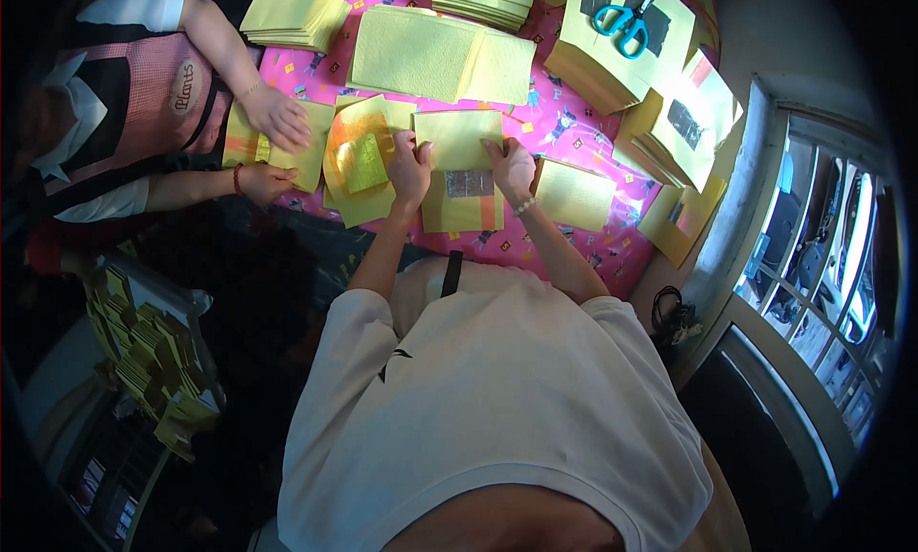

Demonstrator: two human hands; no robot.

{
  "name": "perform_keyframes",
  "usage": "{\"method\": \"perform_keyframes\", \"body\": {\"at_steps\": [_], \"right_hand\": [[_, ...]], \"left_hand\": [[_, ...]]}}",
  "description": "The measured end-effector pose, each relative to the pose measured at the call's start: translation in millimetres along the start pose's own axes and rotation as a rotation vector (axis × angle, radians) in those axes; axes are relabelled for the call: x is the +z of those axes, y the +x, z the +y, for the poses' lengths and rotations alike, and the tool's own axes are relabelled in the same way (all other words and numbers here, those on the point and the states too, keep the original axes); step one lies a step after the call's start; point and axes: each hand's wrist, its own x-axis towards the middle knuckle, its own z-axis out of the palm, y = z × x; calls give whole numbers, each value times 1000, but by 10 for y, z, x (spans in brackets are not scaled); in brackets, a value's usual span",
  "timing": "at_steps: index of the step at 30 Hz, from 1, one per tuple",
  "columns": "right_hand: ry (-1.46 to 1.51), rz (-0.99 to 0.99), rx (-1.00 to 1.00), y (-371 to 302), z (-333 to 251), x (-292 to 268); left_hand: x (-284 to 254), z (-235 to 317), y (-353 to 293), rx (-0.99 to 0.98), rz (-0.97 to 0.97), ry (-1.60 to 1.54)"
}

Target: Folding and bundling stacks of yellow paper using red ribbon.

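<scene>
A yellow paper sheet [459, 136] spans the gap between my two hands, its top edge facing away from me. My left hand [409, 169] pinches its left edge, thumb uppermost. At the right edge my right hand [514, 172], with a beaded bracelet on the wrist, grips it the same way. Below the sheet's lower edge show a silver foil rectangle [469, 184] and yellow paper [449, 216] with an orange stripe. Whether these belong to the same sheet I cannot tell. Beside my left hand lies yellow paper with an orange patch [344, 141] and a bright yellow-green square [365, 164].
At the left, a co-worker's hands [277, 120] rest on yellow paper [304, 165]. Stacks of yellow paper [406, 55] cover the far side of the pink patterned tablecloth [559, 121]. Teal-handled scissors [626, 28] lie on the far right stack. A barred window [813, 246] is at the right.
</scene>
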Motion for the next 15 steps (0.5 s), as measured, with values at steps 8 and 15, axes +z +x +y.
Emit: {"method": "perform_keyframes", "body": {"at_steps": [8,15], "right_hand": [[6,6,-6,18,28,33],[-40,53,-35,15,31,32]], "left_hand": [[13,-27,25,5,-7,32],[1,11,41,38,19,12]]}}
